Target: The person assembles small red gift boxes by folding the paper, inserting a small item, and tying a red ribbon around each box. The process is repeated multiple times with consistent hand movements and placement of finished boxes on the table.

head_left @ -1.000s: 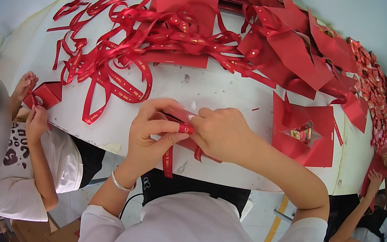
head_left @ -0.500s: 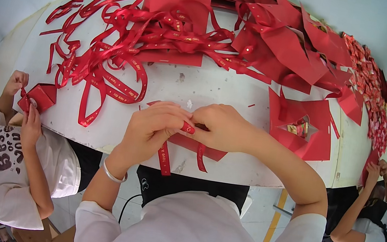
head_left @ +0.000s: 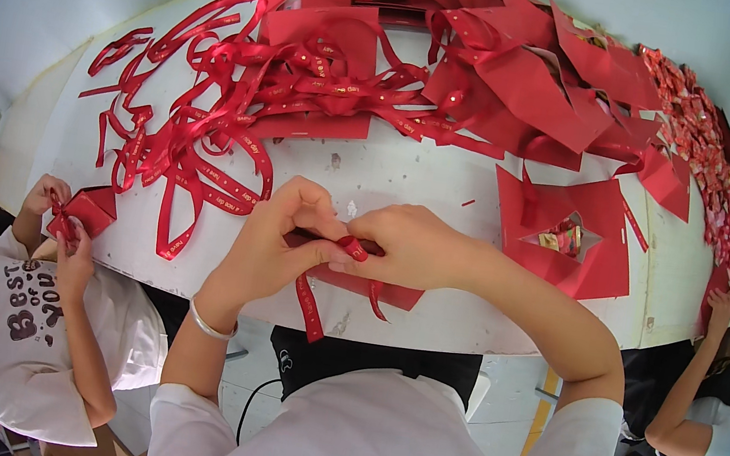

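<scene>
At the table's near edge, my left hand [head_left: 288,240] and my right hand [head_left: 410,244] meet over a folded red card piece [head_left: 384,292]. Both hands pinch a red printed ribbon [head_left: 353,247], which makes a small loop between the thumbs. Its two loose tails hang down over the card and the table edge. My left index finger arches above the thumb, and my right fingers are curled in. My hands hide most of the card and the exact crossing of the ribbon.
A tangle of red ribbons [head_left: 221,178] lies far left, beside stacked red cards [head_left: 536,93]. An open red box [head_left: 606,255] with wrapped sweets [head_left: 562,237] stands right. More red packets [head_left: 696,127] line the far right. Co-workers sit either side; the left one handles a red box [head_left: 92,211].
My left fingers have risen and bent away from the ribbon, leaving the loop between my hands more exposed. The whole view has shifted slightly.
</scene>
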A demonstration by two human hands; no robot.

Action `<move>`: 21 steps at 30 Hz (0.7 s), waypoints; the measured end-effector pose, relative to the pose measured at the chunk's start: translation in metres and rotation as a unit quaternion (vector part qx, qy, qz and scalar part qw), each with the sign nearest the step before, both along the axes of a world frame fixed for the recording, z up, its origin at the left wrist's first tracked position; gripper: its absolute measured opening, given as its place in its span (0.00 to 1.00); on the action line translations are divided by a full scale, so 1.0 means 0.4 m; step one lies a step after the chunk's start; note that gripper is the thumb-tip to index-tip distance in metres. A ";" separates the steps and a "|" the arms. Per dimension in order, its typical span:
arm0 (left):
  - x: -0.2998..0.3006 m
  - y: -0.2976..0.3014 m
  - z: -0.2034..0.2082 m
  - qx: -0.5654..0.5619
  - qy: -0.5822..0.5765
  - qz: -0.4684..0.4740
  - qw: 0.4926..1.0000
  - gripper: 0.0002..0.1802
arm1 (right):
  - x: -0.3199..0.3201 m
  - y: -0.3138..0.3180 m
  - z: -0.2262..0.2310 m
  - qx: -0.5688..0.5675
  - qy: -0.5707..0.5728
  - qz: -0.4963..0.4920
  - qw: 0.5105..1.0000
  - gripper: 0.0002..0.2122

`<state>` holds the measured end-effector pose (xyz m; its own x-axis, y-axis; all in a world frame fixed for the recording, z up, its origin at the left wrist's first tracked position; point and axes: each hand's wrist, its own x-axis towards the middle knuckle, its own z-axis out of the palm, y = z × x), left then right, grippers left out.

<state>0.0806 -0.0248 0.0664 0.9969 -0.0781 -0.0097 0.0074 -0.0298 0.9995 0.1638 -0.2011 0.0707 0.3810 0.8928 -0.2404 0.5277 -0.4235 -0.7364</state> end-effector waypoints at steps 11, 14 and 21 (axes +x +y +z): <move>-0.005 0.015 0.002 0.055 -0.022 -0.079 0.995 0.25 | 0.129 -0.061 -0.022 0.014 0.171 0.093 0.981 0.14; -0.008 -0.008 0.042 0.125 -0.007 -0.060 0.990 0.40 | 0.173 -0.034 0.043 -0.070 0.111 0.064 0.989 0.12; -0.018 -0.034 0.050 0.149 0.024 0.002 0.989 0.48 | 0.087 0.084 0.193 -0.152 -0.023 0.033 0.988 0.09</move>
